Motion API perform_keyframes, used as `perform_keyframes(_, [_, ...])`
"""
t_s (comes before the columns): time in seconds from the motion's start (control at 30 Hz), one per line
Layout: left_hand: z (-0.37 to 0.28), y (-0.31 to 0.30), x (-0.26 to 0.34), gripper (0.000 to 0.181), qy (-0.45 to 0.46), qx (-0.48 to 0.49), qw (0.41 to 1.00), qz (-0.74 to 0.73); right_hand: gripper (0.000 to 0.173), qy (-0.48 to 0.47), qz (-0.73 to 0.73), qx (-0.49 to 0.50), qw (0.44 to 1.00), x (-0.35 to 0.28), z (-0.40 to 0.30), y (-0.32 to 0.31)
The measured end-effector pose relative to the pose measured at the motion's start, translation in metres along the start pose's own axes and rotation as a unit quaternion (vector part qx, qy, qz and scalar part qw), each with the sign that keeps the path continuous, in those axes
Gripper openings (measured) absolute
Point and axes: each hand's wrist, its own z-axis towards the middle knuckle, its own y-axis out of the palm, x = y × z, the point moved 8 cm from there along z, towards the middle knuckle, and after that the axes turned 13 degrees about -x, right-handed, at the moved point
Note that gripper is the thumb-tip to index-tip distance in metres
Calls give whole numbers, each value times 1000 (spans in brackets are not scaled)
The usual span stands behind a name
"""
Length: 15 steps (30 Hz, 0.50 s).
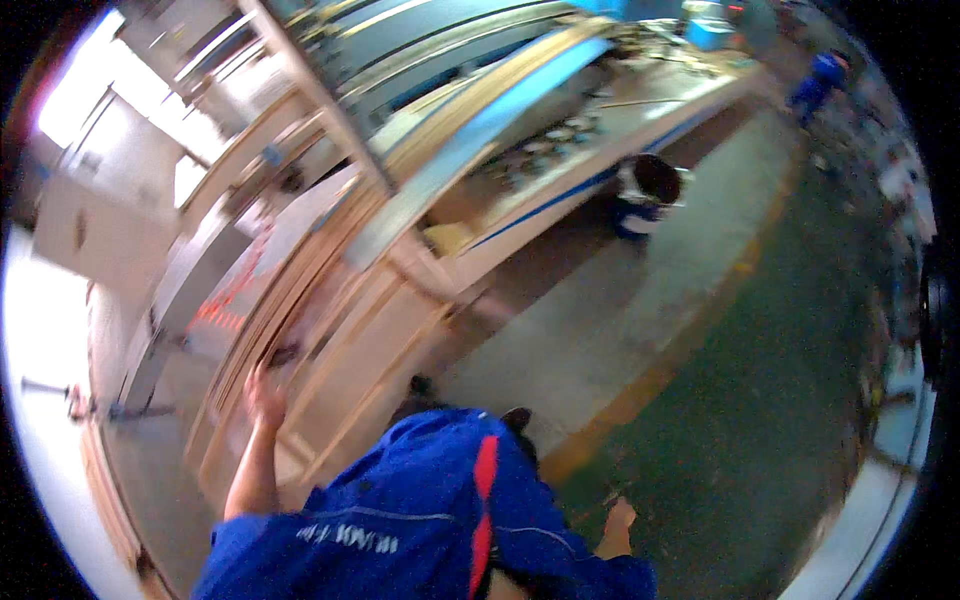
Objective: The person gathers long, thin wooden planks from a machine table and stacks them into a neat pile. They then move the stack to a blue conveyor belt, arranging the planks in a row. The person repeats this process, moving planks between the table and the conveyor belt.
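My left hand [265,397] is at the lower left, at the edge of a stack of long wooden boards [281,300]; blur hides whether it touches or grips them. My right hand [620,516] hangs low on the right over the dark green floor, near nothing else, and its fingers are too blurred to read. Beside the boards, a pale wooden frame or panel [360,352] reaches towards my feet. A light blue strip or board [517,109] lies further up, along more long boards. I wear a blue work jacket with a red stripe.
A long workbench [540,202] with small clutter runs to the upper right. A round dark-topped stool or bucket [654,180] stands beside it on the floor. An upright post [322,90] rises by the boards. A person in blue [821,79] is far off at the upper right.
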Motion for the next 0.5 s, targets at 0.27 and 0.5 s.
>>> perform_keyframes(0.27, [-43,-9,-65,79,-94,-35,994,-30,31,-419,140,291,849,-191,-65,-85])
perform_keyframes(0.5, [-93,50,-245,80,-229,-35,972,-44,29,-502,19,293,814,-267,-187,-140])
